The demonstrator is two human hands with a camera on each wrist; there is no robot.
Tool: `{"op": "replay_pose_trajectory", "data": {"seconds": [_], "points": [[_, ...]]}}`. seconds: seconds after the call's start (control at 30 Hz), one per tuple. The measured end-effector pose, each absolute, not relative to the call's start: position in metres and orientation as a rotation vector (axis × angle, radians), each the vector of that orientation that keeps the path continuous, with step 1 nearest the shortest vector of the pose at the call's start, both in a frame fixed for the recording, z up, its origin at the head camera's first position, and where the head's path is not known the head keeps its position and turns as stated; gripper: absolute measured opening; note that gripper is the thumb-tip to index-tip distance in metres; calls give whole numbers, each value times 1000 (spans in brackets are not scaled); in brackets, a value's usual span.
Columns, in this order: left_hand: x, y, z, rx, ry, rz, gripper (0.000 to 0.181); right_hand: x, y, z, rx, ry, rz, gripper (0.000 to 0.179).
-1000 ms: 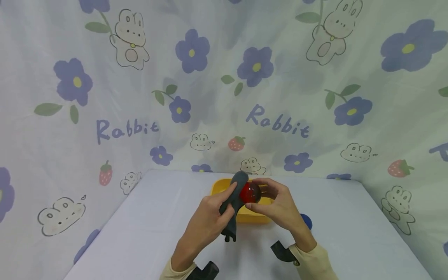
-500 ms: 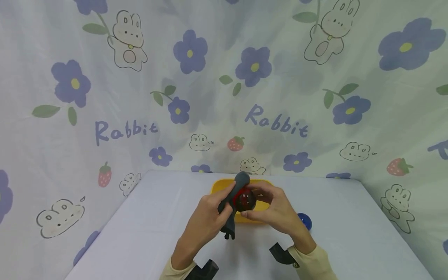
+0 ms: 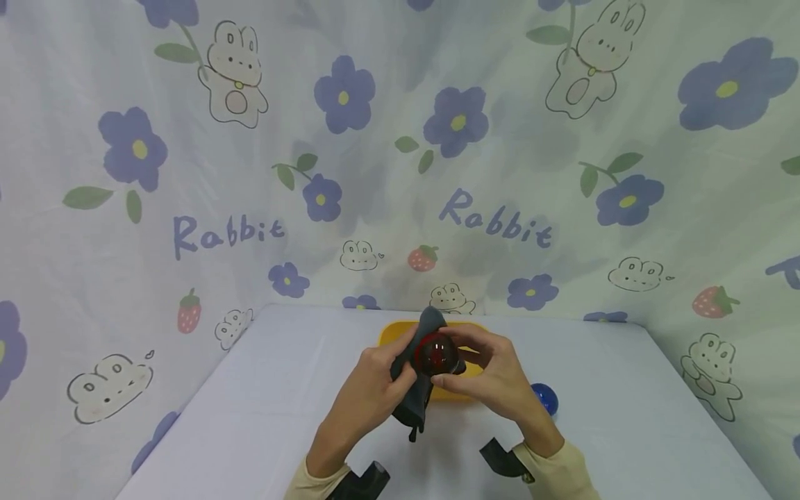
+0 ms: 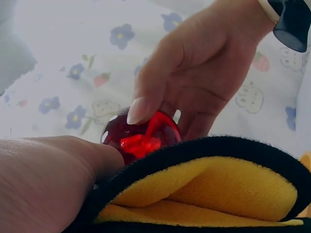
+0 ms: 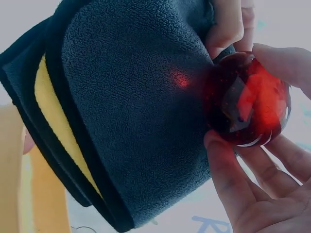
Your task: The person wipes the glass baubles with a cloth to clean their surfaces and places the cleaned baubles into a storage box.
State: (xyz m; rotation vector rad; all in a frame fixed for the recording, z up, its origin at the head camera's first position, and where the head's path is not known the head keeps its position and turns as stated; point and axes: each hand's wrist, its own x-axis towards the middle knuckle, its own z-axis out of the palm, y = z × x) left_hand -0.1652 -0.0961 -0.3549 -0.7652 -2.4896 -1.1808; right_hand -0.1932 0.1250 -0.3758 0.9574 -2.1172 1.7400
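Note:
My left hand (image 3: pixel 373 382) grips a folded microfibre cloth (image 3: pixel 430 319), dark grey outside with a yellow inner side and black edging. A clear red ball (image 3: pixel 436 354), glossy like glass, sits against the cloth. The fingers and thumb of my right hand (image 3: pixel 490 368) hold this ball. In the right wrist view, the ball (image 5: pixel 248 99) touches the grey face of the cloth (image 5: pixel 136 107), with a red glow on the fabric. The left wrist view shows the ball (image 4: pixel 141 141) partly hidden behind the cloth's raised fold (image 4: pixel 233 189).
Behind the hands, a yellow tray (image 3: pixel 392 332) stands on the white table (image 3: pixel 300 375), largely hidden. A blue ball (image 3: pixel 546 398) lies on the table beside the right wrist. A curtain (image 3: pixel 387 139) printed with flowers and rabbits hangs behind the table.
The red ball has shifted left and slightly down against the cloth, along with my right hand, and has turned in the fingers. The cloth's lower end has changed shape. The blue ball stays put.

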Motion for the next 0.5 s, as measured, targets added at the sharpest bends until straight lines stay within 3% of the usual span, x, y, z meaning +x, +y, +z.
{"op": "replay_pose_trajectory", "data": {"seconds": [0.5], "points": [[-163, -92, -354, -725, -2595, -1159, 59, -199, 130, -377, 838, -2052, 1773, 63]]}}
